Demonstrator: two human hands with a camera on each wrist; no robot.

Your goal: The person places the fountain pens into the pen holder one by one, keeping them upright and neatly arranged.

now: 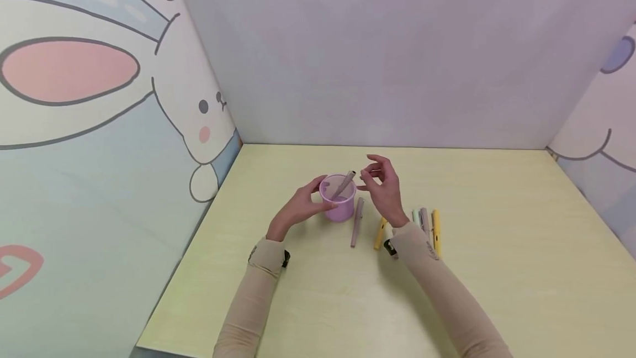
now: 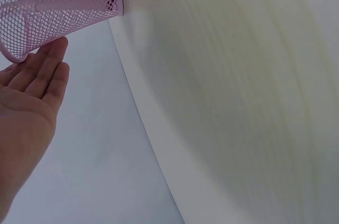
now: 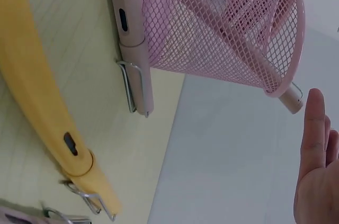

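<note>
A pink mesh pen holder stands on the table, held by my left hand with the thumb at the near side of its rim and the fingers round the far side. Inside it leans a greyish-pink pen, its capped end sticking out over the rim towards the right. My right hand hovers just right of that end, holding nothing; in the right wrist view its index finger is straight, with a gap to the pen cap. Another greyish-pink pen lies right beside the holder.
A yellow pen lies below my right wrist. Farther right, a mint green pen, a mauve pen and a second yellow pen lie side by side, partly behind the right sleeve. A pale wall rises behind the table.
</note>
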